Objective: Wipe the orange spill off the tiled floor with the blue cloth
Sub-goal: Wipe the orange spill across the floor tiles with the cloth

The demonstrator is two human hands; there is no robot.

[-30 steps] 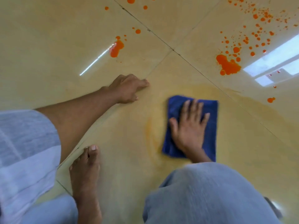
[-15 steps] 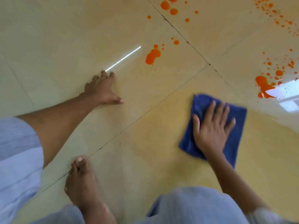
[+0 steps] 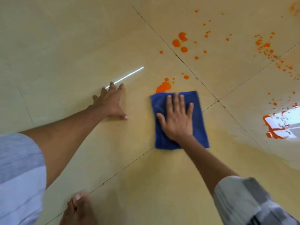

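Observation:
A folded blue cloth (image 3: 198,120) lies flat on the beige tiled floor (image 3: 65,38). My right hand (image 3: 177,119) presses on it with straight, spread fingers. The cloth's far edge touches an orange blot (image 3: 163,87). More orange drops (image 3: 181,42) dot the tile beyond, fine splatter (image 3: 266,47) spreads at the far right, and a larger puddle (image 3: 274,127) sits at the right edge in a bright reflection. My left hand (image 3: 112,103) rests flat on the floor left of the cloth, fingers spread.
My bare left foot (image 3: 79,208) stands on the floor at the bottom. Dark grout lines (image 3: 178,57) cross the tiles. A faint yellowish smear (image 3: 162,176) covers the floor near me. A bright light streak (image 3: 128,76) reflects beyond my left hand.
My right hand has pushed the cloth forward and left up to the orange blot. My left hand stays planted on the floor. My right arm is now stretched out.

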